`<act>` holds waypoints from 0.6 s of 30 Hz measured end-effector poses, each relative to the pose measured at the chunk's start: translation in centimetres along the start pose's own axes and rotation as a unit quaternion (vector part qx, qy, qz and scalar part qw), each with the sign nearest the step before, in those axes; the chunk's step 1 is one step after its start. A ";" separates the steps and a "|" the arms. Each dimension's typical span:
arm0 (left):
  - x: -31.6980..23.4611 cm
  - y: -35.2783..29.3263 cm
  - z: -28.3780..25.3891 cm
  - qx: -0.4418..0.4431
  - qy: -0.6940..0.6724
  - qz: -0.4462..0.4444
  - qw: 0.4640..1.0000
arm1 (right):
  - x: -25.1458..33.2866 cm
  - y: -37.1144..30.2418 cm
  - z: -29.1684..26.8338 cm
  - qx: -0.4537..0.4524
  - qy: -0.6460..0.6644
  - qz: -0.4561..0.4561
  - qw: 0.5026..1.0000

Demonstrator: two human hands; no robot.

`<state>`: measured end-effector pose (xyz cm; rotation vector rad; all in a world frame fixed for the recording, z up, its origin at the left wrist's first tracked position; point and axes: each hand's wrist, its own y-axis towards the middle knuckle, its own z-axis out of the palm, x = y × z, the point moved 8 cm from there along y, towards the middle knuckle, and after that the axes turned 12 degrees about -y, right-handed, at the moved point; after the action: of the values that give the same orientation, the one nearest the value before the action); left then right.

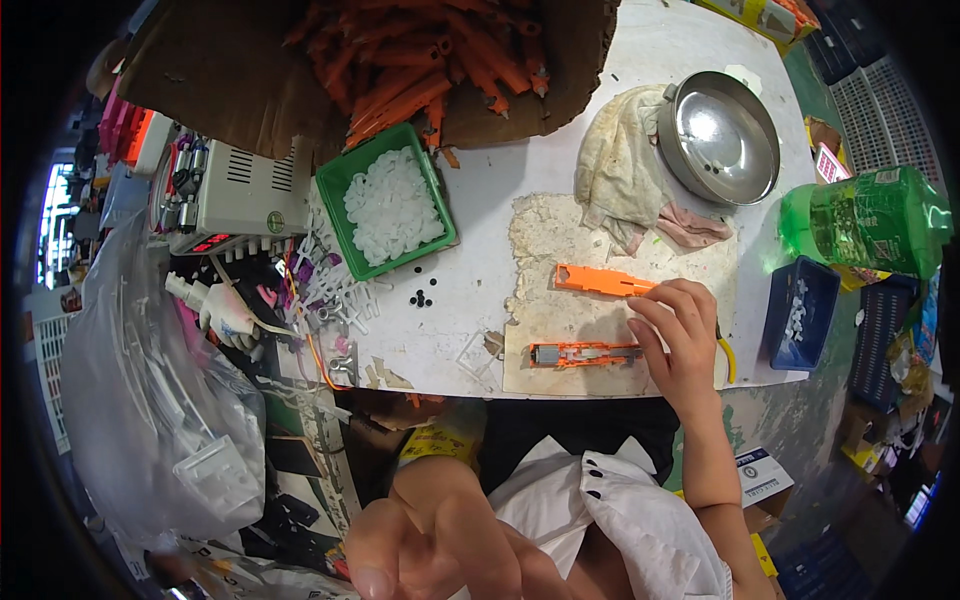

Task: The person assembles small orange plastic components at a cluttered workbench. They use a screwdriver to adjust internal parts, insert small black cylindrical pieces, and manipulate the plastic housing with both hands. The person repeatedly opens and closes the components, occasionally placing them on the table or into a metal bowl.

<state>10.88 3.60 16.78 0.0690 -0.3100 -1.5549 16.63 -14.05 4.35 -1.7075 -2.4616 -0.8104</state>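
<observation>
My right hand (682,345) is over the work board, its bent fingers at the right end of an orange plastic shell half (600,280). The thumb hangs just below that shell. Nearer to me lies a second orange shell half (580,354) with grey and metal parts set inside; its right end is close to my thumb. My left hand (435,540) is raised off the table at the lower edge, large and near the camera. Its fingers are curled, and what they hold, if anything, is hidden.
A green tray (352,235) of translucent white pieces stands below a cardboard box (220,70) of orange parts. Small black pieces (421,298) lie nearby. A metal bowl (690,165), rag (620,160), blue tray (780,350) and green bottle (865,220) are at right.
</observation>
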 end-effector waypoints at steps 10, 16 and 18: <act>0.5 -1.0 1.3 0.130 -0.012 -0.112 0.985 | 0.6 2.2 3.0 0.058 -0.024 -0.023 0.998; -0.6 -2.6 1.8 0.126 -0.026 0.105 0.986 | 0.9 1.9 3.0 0.043 -0.028 -0.044 0.998; -0.4 -2.9 1.7 0.122 -0.036 0.099 0.987 | 1.4 1.8 2.1 0.032 -0.005 -0.046 0.998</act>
<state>7.69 4.22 17.69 0.1676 -0.5475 -1.3190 18.19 -11.49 3.68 -1.5917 -2.5598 -0.7241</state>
